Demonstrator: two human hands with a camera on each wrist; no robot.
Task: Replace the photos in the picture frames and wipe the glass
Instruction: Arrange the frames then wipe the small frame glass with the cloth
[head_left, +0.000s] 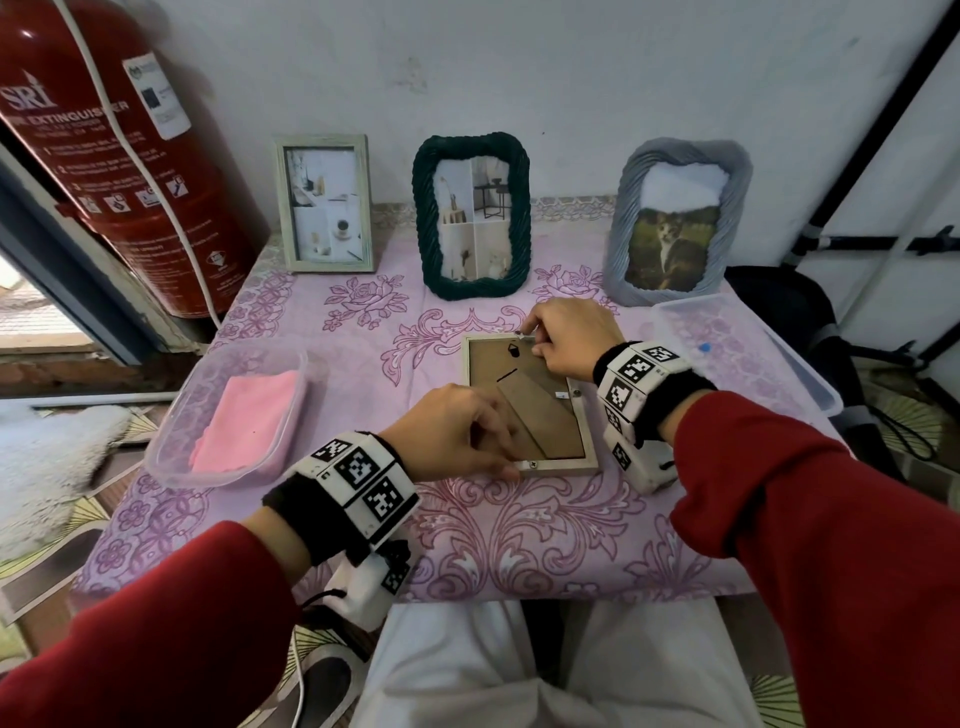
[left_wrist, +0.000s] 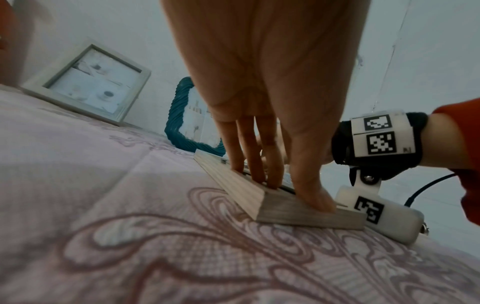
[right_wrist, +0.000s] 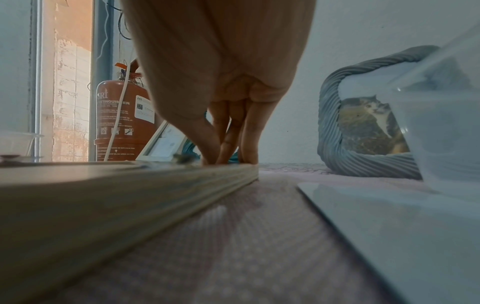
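Observation:
A light wooden picture frame (head_left: 535, 410) lies face down in the middle of the table, its brown backing board and folded stand facing up. My left hand (head_left: 511, 457) presses on the frame's near left corner; in the left wrist view the fingers (left_wrist: 272, 181) stand straight on the frame (left_wrist: 241, 195) and the thumb rests on its near rail. My right hand (head_left: 535, 340) is at the far right corner and pinches a small metal tab (head_left: 523, 335) on the frame's edge. In the right wrist view its fingertips (right_wrist: 246, 158) meet on the frame (right_wrist: 130, 185).
Three frames stand along the wall: white (head_left: 326, 202), dark green (head_left: 471, 215), and grey with a cat photo (head_left: 675, 218). A clear tub (head_left: 171, 441) holding a pink cloth (head_left: 244, 415) sits left, a clear container (head_left: 810, 384) right. A red fire extinguisher (head_left: 119, 156) leans at far left.

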